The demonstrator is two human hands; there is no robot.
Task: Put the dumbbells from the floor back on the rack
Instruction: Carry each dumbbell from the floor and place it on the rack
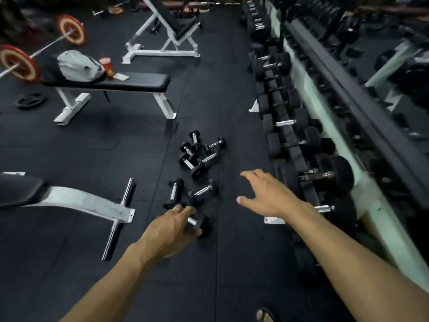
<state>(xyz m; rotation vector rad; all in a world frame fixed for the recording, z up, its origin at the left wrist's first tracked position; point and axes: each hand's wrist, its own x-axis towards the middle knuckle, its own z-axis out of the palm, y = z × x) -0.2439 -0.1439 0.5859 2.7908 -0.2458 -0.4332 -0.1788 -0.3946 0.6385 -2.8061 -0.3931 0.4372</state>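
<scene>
- A gym floor of black rubber mats (69, 263) fills the view, with a mirror wall along the right behind a long white-framed dumbbell rack (362, 196) holding rows of large black dumbbells.
- A loose pile of small black dumbbells with chrome handles (199, 154) lies on the floor near the middle, well apart from the rack's feet.
- Two more small dumbbells lie just nearer: an upright-pointing one (174, 192) and a slanted one (204, 190) beside it.
- The left hand (171, 231), a ring on one finger, curls its fingers around the nearest small black dumbbell (197, 224), closed on its chrome handle; whether the dumbbell is off the floor cannot be told.
- The right hand (267, 194) hovers over bare mat, fingers spread apart, holding nothing.
- A flat black padded bench with white legs (130, 83) stands at left, carrying a grey bag (79, 66) and a red cup (107, 66).
- A barbell with red plates (41, 52) sits beyond the bench.
</scene>
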